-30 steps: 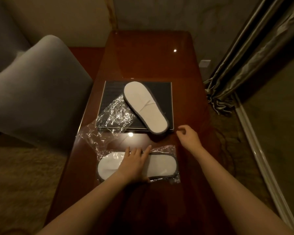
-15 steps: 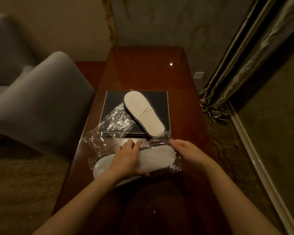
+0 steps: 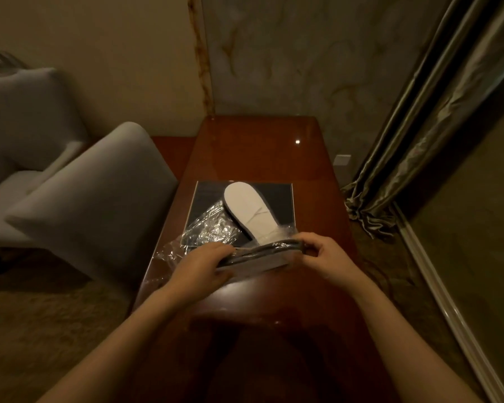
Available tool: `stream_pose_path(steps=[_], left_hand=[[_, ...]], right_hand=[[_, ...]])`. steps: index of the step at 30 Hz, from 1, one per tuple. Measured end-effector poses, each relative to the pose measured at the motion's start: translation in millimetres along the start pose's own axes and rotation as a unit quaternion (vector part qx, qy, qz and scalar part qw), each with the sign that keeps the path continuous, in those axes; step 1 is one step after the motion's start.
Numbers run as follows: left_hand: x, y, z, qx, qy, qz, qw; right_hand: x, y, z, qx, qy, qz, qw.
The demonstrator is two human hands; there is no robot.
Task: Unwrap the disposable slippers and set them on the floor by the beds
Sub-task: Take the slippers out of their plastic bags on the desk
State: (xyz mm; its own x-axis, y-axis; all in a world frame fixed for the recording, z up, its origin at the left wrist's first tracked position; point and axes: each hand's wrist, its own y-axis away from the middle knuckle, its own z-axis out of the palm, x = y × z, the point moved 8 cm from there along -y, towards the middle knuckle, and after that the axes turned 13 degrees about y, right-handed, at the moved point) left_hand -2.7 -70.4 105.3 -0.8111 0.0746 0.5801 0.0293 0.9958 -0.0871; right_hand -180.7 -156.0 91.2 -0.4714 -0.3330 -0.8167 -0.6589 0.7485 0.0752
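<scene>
A pair of white slippers still in clear plastic (image 3: pixel 262 255) is held tilted on edge just above the wooden table (image 3: pixel 256 152). My left hand (image 3: pixel 204 264) grips its left end. My right hand (image 3: pixel 326 253) pinches the right end, where the plastic bunches up. An unwrapped white slipper (image 3: pixel 250 213) lies sole up on a dark tray (image 3: pixel 282 205) behind them. An empty crumpled clear wrapper (image 3: pixel 207 229) lies over the tray's left corner and the table.
A grey upholstered chair (image 3: pixel 82 187) stands close to the table's left side, with another grey seat (image 3: pixel 21 117) behind it. Curtains (image 3: pixel 425 117) hang at the right. Carpet (image 3: pixel 50 315) covers the floor on the left.
The wrapped slippers lay flat under my left hand; both hands have since taken hold and lifted them onto their edge. My right hand moved in to the right end. The camera view tilted upward.
</scene>
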Motion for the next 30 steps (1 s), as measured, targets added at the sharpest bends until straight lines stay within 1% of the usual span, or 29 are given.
stream_pose_path(steps=[2,3,4,5,6,7,8,9,10,12,13,14,16,18,19,20,22,24,25,27,28,30], left_hand=[[7.6,5.9,-5.4,0.064,-0.061,0.028,0.996],[13.9,9.3,-8.3,0.101,-0.094,0.053,0.989],[20.3,12.7,-11.1,0.136,-0.129,0.081,0.979],[26.1,15.5,-12.6,0.165,-0.16,0.106,0.968],[30.5,18.4,-13.2,0.184,-0.181,0.122,0.958],[33.8,20.8,-12.6,0.198,-0.196,0.134,0.951],[36.2,22.6,-11.6,0.209,-0.205,0.144,0.945],[37.2,24.0,-9.5,0.216,-0.211,0.15,0.942],[38.2,25.3,-7.6,0.222,-0.212,0.15,0.94],[38.3,25.8,-3.8,0.227,-0.201,0.136,0.943],[36.7,24.6,-1.8,0.217,-0.195,0.124,0.949],[32.4,22.6,2.0,0.19,-0.184,0.102,0.959],[13.7,19.2,16.8,0.078,-0.144,0.032,0.986],[0.0,21.0,29.5,-0.029,-0.063,-0.012,0.997],[-2.5,20.3,30.3,-0.046,-0.034,-0.017,0.998],[-3.5,17.5,26.4,-0.039,-0.02,-0.016,0.999],[-4.6,6.8,14.2,-0.02,-0.038,-0.024,0.999],[-6.5,-6.8,8.0,-0.036,-0.066,-0.042,0.996],[-7.8,-12.0,6.7,-0.051,-0.054,-0.05,0.996],[-11.1,-16.7,9.0,-0.082,0.02,-0.074,0.994],[-10.8,-15.9,12.1,-0.091,0.04,-0.078,0.992],[-10.2,-13.1,16.6,-0.077,0.025,-0.082,0.993]], right_hand=[[6.0,-1.2,-1.7,-0.022,0.08,0.02,0.996],[12.1,-2.4,-4.9,-0.025,0.096,0.044,0.994],[19.2,-2.5,-10.7,-0.011,0.08,0.087,0.993],[26.3,-1.1,-16.2,0.012,0.03,0.146,0.989],[33.8,2.1,-16.7,0.022,-0.045,0.21,0.976],[37.7,6.2,-11.9,0.009,-0.116,0.261,0.958],[38.5,8.8,-4.0,-0.023,-0.16,0.289,0.944],[35.8,10.9,4.5,-0.058,-0.181,0.296,0.936],[30.0,11.2,11.4,-0.078,-0.198,0.284,0.935],[20.5,8.5,15.6,-0.052,-0.234,0.248,0.939],[19.9,6.9,15.1,-0.026,-0.251,0.239,0.937],[20.0,5.2,13.9,-0.001,-0.264,0.232,0.936],[20.0,4.3,10.8,0.036,-0.265,0.219,0.938],[19.8,4.4,6.6,0.046,-0.239,0.193,0.95],[17.5,5.0,4.3,0.043,-0.221,0.176,0.958],[14.3,5.7,3.0,0.034,-0.205,0.159,0.965],[8.1,7.2,3.8,0.005,-0.187,0.131,0.974],[2.6,7.9,6.9,-0.022,-0.184,0.105,0.977],[0.8,8.0,8.4,-0.031,-0.189,0.095,0.977],[-0.2,8.1,8.8,-0.034,-0.18,0.089,0.979],[-0.4,8.5,8.1,-0.027,-0.149,0.089,0.984],[-0.6,8.2,6.7,0.001,-0.029,0.088,0.996]])
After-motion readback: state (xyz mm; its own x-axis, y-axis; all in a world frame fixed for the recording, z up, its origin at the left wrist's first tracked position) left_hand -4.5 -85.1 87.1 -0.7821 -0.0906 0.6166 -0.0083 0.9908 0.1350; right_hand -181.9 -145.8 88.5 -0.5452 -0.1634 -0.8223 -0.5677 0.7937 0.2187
